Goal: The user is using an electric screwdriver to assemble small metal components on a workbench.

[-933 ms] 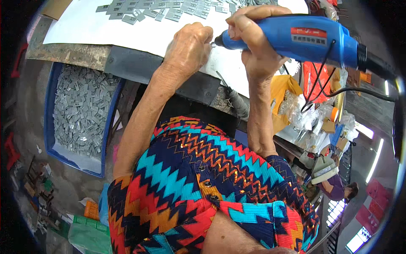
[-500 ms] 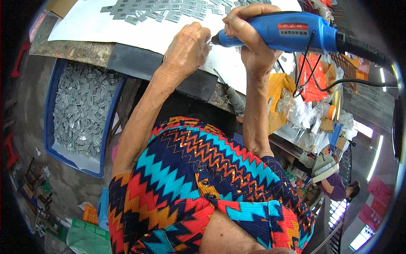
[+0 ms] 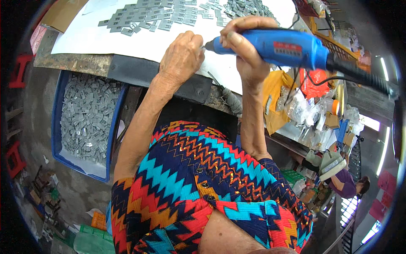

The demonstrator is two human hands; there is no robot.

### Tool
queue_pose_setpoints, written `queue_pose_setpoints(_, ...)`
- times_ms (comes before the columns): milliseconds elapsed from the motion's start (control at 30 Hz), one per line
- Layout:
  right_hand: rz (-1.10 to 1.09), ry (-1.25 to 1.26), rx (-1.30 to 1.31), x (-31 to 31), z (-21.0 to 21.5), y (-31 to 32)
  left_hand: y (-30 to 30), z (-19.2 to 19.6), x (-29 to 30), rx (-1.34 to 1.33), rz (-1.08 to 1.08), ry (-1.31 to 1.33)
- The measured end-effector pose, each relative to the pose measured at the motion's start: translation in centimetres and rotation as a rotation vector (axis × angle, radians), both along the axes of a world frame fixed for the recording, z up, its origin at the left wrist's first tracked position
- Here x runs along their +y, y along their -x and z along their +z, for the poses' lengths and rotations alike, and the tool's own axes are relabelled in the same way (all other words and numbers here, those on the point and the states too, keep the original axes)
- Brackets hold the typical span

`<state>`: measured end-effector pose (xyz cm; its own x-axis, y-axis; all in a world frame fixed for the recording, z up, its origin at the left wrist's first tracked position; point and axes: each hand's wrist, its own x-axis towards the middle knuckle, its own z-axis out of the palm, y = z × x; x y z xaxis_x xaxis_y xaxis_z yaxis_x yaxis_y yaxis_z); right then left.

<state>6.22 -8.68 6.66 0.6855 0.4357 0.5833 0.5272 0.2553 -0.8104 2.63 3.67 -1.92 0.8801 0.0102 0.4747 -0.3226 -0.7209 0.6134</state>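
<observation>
My right hand [image 3: 252,59] is wrapped round a blue electric screwdriver [image 3: 281,45] held nearly level, a black cable leaving its rear end. Its dark nose and thin bit point left and meet the fingertips of my left hand [image 3: 182,59]. Those fingers are closed in a pinch over the white-covered tabletop [image 3: 91,40]; whatever they hold is hidden behind them. Beyond both hands, flat grey slotted pieces [image 3: 163,16] lie in overlapping rows. A heap of darker grey small parts [image 3: 249,9] sits to their right.
Left of my lap, below the table, a blue bin [image 3: 55,122] holds many grey pieces. A dark pad [image 3: 135,73] covers the table's front edge. At right are a yellow-brown bag [image 3: 277,114], a red bag [image 3: 313,82] and clear plastic bags. Another person [image 3: 344,184] is farther right.
The screwdriver and my right hand have shifted left and slightly down, and my left hand has moved a little left and down too. The whole view has turned slightly.
</observation>
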Motion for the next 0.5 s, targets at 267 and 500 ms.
queue_pose_setpoints(267, 0.029, -0.207, -0.040, -1.1, 2.9, 1.6, 0.0, 0.0, 0.4, 0.008, -0.025, 0.032)
queue_pose_setpoints(500, -0.040, -0.392, -0.080, -6.3, 3.5, 2.9, 0.0, 0.0, 0.6, 0.059, -0.031, 0.105)
